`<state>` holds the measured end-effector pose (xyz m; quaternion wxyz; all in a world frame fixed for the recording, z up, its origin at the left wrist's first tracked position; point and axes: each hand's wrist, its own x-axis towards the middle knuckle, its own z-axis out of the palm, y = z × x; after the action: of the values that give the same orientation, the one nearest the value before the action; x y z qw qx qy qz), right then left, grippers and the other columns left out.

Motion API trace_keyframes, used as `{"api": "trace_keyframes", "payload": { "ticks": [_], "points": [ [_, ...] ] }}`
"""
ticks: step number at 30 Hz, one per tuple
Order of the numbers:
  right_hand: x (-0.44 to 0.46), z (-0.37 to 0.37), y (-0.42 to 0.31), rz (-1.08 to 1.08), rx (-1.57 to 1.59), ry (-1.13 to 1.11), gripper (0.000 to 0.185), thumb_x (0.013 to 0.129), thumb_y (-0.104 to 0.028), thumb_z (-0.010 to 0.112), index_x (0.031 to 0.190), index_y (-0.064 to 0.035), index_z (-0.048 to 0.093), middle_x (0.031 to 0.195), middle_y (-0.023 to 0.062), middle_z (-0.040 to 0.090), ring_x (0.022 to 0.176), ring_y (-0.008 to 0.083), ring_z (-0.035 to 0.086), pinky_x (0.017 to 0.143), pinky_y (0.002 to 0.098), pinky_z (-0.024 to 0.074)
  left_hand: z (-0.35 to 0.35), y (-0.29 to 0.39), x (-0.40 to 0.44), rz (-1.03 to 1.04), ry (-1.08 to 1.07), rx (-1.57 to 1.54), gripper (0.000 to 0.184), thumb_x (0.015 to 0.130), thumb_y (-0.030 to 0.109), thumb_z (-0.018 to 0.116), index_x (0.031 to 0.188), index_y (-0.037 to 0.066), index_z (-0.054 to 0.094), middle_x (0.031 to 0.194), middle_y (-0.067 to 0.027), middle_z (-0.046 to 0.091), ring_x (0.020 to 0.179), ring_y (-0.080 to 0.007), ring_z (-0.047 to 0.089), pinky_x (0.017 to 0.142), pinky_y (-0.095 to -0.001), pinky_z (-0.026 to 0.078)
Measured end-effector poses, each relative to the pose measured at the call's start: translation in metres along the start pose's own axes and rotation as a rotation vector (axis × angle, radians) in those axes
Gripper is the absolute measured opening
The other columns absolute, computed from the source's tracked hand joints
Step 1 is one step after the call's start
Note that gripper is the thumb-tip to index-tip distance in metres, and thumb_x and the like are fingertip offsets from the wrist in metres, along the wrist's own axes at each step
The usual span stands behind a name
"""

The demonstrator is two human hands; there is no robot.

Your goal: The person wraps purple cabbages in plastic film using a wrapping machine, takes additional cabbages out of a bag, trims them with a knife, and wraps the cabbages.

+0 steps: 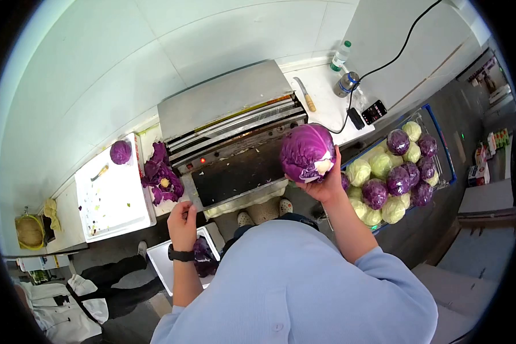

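Note:
A large purple cabbage [308, 153] rests in my right hand [325, 182], which grips it from below and from the side, above the right end of a wrapping machine [241, 166]. The cabbage's pale cut stem faces my palm. My left hand [182, 221], with a dark watch on the wrist, is closed with its fingers curled near the machine's front left corner. Whether anything is between those fingers is hidden. Just beyond it lie loose purple cabbage leaves [165, 175]. Below it, a white foam box [165, 266] holds dark purple cabbage, partly covered by my arm.
On the right stands a blue-rimmed cart [446, 143] of wrapped purple and green cabbages. A knife [305, 94], steel cup [346, 84], bottle [340, 56] and phone [375, 112] sit behind. At left, a white tray [106, 195] carries a small purple cabbage [120, 152] and another knife [100, 172]. Another person [69, 309] is lower left.

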<state>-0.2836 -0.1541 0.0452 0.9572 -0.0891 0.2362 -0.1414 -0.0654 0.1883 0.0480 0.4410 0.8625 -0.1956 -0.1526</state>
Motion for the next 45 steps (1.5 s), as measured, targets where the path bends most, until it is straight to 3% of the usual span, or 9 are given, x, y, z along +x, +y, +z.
{"api": "trace_keyframes", "payload": {
  "ticks": [5,11,19,25,32,35,38,42,45],
  "points": [
    [-0.001,0.011,0.011,-0.011,-0.035,-0.088,0.089,0.085,-0.083,0.042,0.148,-0.0204,0.046,0.146,0.0114,0.052,0.133,0.0353,0.052,0.104,0.0566,0.0479,0.022,0.068,0.017,0.358,-0.139,-0.392,0.012,0.094,-0.002,0.058,0.105,-0.002,0.062,0.107,-0.0105,0.064,0.097,-0.0181,0.063,0.085,-0.0299,0.052],
    [0.012,0.035,0.036,0.035,0.059,-0.317,0.081,0.092,-0.073,0.037,0.150,-0.0160,0.044,0.148,0.0139,0.051,0.133,0.0357,0.053,0.110,0.0564,0.0438,0.026,0.192,0.033,0.953,-0.232,-0.073,0.037,0.088,-0.005,0.062,0.123,0.005,0.065,0.129,-0.0136,0.063,0.114,-0.0323,0.064,0.095,-0.0376,0.053],
    [0.029,0.029,0.045,0.060,-0.124,-0.131,0.088,0.090,-0.079,0.035,0.150,-0.0153,0.043,0.145,0.0147,0.052,0.131,0.0347,0.055,0.108,0.0558,0.0454,0.029,0.178,0.044,1.086,-0.193,-0.045,0.024,0.080,-0.007,0.069,0.102,0.003,0.069,0.112,-0.0098,0.069,0.099,-0.0300,0.069,0.083,-0.0350,0.057],
    [0.024,0.048,0.048,0.128,-0.043,-0.181,0.076,0.095,-0.068,0.039,0.150,-0.0149,0.043,0.148,0.0150,0.050,0.133,0.0355,0.052,0.108,0.0545,0.0461,0.001,0.156,0.039,1.013,-0.130,0.182,0.017,0.079,0.000,0.068,0.095,0.004,0.066,0.103,-0.0108,0.066,0.091,-0.0346,0.066,0.076,-0.0413,0.055],
    [0.032,0.047,0.035,0.161,-0.118,-0.143,0.095,0.084,-0.084,0.047,0.152,-0.0168,0.041,0.149,0.0146,0.048,0.134,0.0350,0.050,0.108,0.0545,0.0450,-0.103,-0.049,-0.061,-0.282,0.072,1.137,0.021,0.081,0.011,0.068,0.100,0.016,0.073,0.082,-0.0153,0.071,0.083,-0.0355,0.070,0.068,-0.0468,0.054],
    [0.037,0.066,0.035,0.109,-0.244,-0.091,0.092,0.086,-0.082,0.045,0.151,-0.0167,0.041,0.148,0.0158,0.048,0.129,0.0361,0.055,0.101,0.0539,0.0523,-0.106,-0.030,-0.076,-0.461,0.139,0.863,0.030,0.072,0.017,0.080,0.101,0.014,0.073,0.088,-0.0107,0.074,0.083,-0.0322,0.071,0.071,-0.0456,0.056],
    [0.044,0.077,0.041,0.077,-0.314,-0.150,0.089,0.090,-0.080,0.041,0.151,-0.0148,0.039,0.147,0.0159,0.048,0.129,0.0351,0.055,0.097,0.0538,0.0553,-0.059,0.030,-0.057,0.158,0.260,0.594,0.037,0.074,-0.004,0.072,0.110,0.004,0.066,0.139,-0.0188,0.056,0.135,-0.0396,0.046,0.113,-0.0459,0.036],
    [0.051,0.072,0.049,-0.075,-0.432,-0.145,0.081,0.095,-0.069,0.048,0.151,-0.0108,0.037,0.151,0.0141,0.045,0.135,0.0322,0.049,0.108,0.0478,0.0473,-0.003,0.085,-0.013,0.466,0.156,0.004,0.013,0.084,-0.005,0.064,0.095,-0.001,0.058,0.126,-0.0208,0.064,0.116,-0.0333,0.063,0.098,-0.0370,0.049],
    [0.042,0.080,0.046,-0.213,-0.450,-0.225,0.081,0.086,-0.045,0.076,0.150,-0.0125,0.037,0.143,0.0091,0.050,0.131,0.0261,0.050,0.111,0.0392,0.0417,0.028,0.134,0.005,0.455,-0.010,-0.358,0.037,0.093,0.001,0.060,0.128,-0.001,0.049,0.148,-0.0192,0.044,0.135,-0.0298,0.048,0.109,-0.0399,0.043]
  ]
}}
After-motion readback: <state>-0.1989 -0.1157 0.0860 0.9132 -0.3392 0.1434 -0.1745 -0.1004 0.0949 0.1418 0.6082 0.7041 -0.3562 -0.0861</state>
